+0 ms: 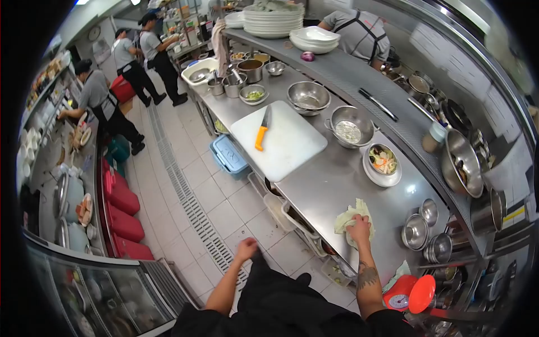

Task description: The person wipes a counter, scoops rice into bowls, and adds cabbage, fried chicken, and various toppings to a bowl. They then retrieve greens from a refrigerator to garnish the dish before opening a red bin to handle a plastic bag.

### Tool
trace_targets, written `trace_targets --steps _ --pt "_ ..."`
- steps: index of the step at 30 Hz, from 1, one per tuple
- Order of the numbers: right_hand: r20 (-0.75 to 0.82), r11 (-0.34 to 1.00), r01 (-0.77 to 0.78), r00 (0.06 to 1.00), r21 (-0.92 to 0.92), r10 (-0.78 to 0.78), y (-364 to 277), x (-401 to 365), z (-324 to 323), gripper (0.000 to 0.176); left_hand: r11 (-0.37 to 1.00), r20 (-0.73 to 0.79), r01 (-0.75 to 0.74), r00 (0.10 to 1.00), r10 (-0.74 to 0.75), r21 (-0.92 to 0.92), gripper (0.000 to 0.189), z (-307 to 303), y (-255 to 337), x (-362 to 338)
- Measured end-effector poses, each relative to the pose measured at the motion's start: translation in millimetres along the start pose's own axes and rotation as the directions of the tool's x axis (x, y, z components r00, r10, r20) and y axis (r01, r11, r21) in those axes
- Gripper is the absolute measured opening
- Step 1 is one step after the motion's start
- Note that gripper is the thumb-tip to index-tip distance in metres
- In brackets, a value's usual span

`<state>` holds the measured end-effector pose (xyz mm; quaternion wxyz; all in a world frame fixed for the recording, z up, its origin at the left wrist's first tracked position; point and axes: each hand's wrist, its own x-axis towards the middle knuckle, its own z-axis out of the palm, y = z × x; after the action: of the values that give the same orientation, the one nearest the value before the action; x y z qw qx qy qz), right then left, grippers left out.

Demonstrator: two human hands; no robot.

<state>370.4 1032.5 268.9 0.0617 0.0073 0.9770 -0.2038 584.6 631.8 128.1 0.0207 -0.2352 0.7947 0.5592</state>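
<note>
My right hand (pixel 359 228) presses on a crumpled pale yellow-green cloth (pixel 349 218), its fingers closed over it on the steel counter (pixel 314 196). Over the tiled floor, left of the counter, my left hand (pixel 246 249) hangs with its fingers curled and nothing visible in them. Beyond the cloth, a bowl of cut vegetables (pixel 383 160) rests on a white plate. Farther up the counter lies a white cutting board (pixel 292 149) with an orange-handled knife (pixel 262 135) on it. Small steel bowls (pixel 416 232) stand right of the cloth.
A red kitchen scale (pixel 399 295) sits near my right forearm. Steel mixing bowls (pixel 309 96) line the counter's far side, below a raised shelf (pixel 337 73) with stacked plates (pixel 273 22). Red bins (pixel 119 191) and a floor drain (pixel 185 196) are at left. Several people work farther off.
</note>
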Motion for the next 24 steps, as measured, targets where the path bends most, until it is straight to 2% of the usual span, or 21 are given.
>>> trace_targets --steps 1,2,3,4,5,6,7,8,9,10,11,13,15,16,17,19,21,23,24 --pt "-0.043 0.999 -0.028 0.999 -0.023 0.027 -5 -3 1 0.041 0.984 -0.067 0.139 0.987 -0.148 -0.113 0.019 -23 -52 -6" --pt "-0.032 0.999 -0.008 0.999 -0.048 0.006 -3 -2 6 0.041 0.922 -0.156 0.313 0.923 -0.352 -0.226 0.021 -44 -104 -18" --pt "-0.067 0.996 0.029 0.997 -0.087 -0.035 8 2 14 0.041 0.844 -0.276 0.385 0.823 -0.497 -0.373 0.019 -62 -148 -39" --pt "-0.100 0.991 0.068 0.992 -0.117 -0.080 16 5 21 0.041 0.739 -0.302 0.443 0.712 -0.634 -0.508 0.015 -84 -150 -72" --pt "-0.082 0.991 0.045 0.995 -0.125 -0.055 19 8 23 0.041 0.596 -0.251 0.548 0.576 -0.778 -0.587 0.010 -100 -217 -93" --pt "-0.064 0.991 0.016 0.998 -0.132 -0.025 23 8 25 0.041 0.416 -0.198 0.557 0.411 -0.890 -0.719 0.008 -112 -233 -122" --pt "-0.058 0.986 -0.032 0.998 -0.162 0.023 20 9 27 0.043 0.295 -0.194 0.517 0.242 -0.951 -0.804 0.007 -128 -247 -147" --pt "-0.055 0.977 -0.084 0.996 -0.194 0.074 19 11 31 0.044 0.212 -0.128 0.559 0.186 -0.974 -0.802 0.009 -141 -247 -170" --pt "-0.034 0.958 -0.152 0.988 -0.243 0.148 26 20 36 0.045 0.249 -0.160 0.693 0.192 -0.968 -0.676 0.011 -150 -251 -185" --pt "-0.014 0.931 -0.219 0.974 -0.293 0.224 22 28 45 0.047 0.221 -0.087 0.682 0.226 -0.970 -0.697 0.015 -158 -265 -200" --pt "-0.002 0.932 -0.205 0.977 -0.300 0.214 -14 27 42 0.047 0.207 -0.027 0.688 0.263 -0.965 -0.695 0.019 -164 -273 -209" --pt "-0.082 0.872 -0.369 0.928 -0.322 0.362 -135 16 10 0.051 0.097 0.128 0.688 0.268 -0.955 -0.719 0.021 -180 -282 -217" --pt "-0.054 0.951 -0.086 0.996 -0.299 0.073 -179 47 29 0.050 0.053 0.174 0.687 0.256 -0.951 -0.725 0.019 -197 -279 -201" --pt "-0.050 0.969 0.121 0.990 -0.214 -0.134 -207 59 43 0.049 0.086 0.166 0.691 0.289 -0.943 -0.717 0.019 -207 -280 -184" --pt "-0.073 0.941 0.313 0.943 -0.130 -0.323 -235 71 54 0.047 0.123 0.161 0.703 0.324 -0.932 -0.701 0.019 -218 -279 -164" --pt "-0.021 0.925 0.378 0.926 0.025 -0.378 -342 79 53 0.037 0.231 0.076 0.719 0.367 -0.927 -0.655 0.019 -241 -258 -105" --pt "0.015 0.870 0.476 0.876 0.128 -0.482 -413 103 74 0.038 0.390 0.003 0.683 0.499 -0.867 -0.618 0.019 -267 -244 -38" --pt "0.058 0.859 0.484 0.865 0.165 -0.499 -475 131 100 0.036 0.494 -0.018 0.625 0.609 -0.793 -0.604 0.018 -303 -222 31" --pt "0.101 0.841 0.505 0.842 0.196 -0.529 -508 149 113 0.034 0.496 -0.025 0.621 0.608 -0.793 -0.607 0.018 -319 -212 62"
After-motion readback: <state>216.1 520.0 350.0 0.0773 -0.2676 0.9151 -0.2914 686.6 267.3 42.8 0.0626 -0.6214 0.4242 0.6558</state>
